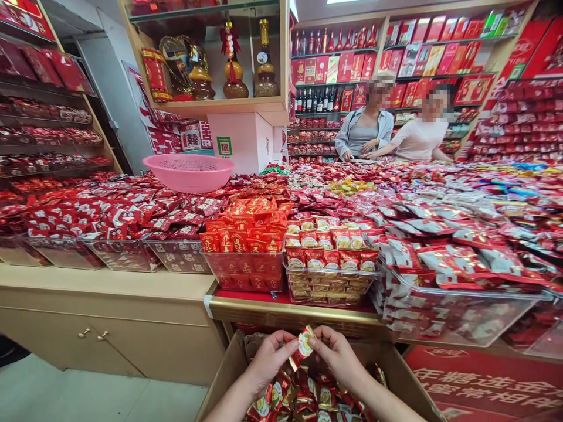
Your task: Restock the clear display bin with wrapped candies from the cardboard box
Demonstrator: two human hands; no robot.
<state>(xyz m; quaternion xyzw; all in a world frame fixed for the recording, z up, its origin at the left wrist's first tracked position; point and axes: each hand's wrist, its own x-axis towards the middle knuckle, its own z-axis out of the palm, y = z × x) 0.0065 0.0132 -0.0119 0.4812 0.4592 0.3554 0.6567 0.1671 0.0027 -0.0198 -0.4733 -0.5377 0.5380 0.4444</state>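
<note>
Between my two hands is one wrapped candy [302, 348] in a red, white and gold wrapper. My left hand [273, 357] pinches its left side, and my right hand [336, 353] grips the upper right end. Both hands are above an open cardboard box [229, 375] that holds many loose candies [303, 392] in similar wrappers. Just beyond the hands, a clear bin [332, 284] of durian candies [325, 258] stands on the counter, its packets lined up in neat rows.
Left of that bin are red-packet candies [246, 252]. White-and-red packets [466, 258] heap over a large clear bin on the right. A gold counter edge [294, 308] runs behind the box. A pink basket [189, 173] rests on the candy piles. Two people [365, 132] stand across the counter.
</note>
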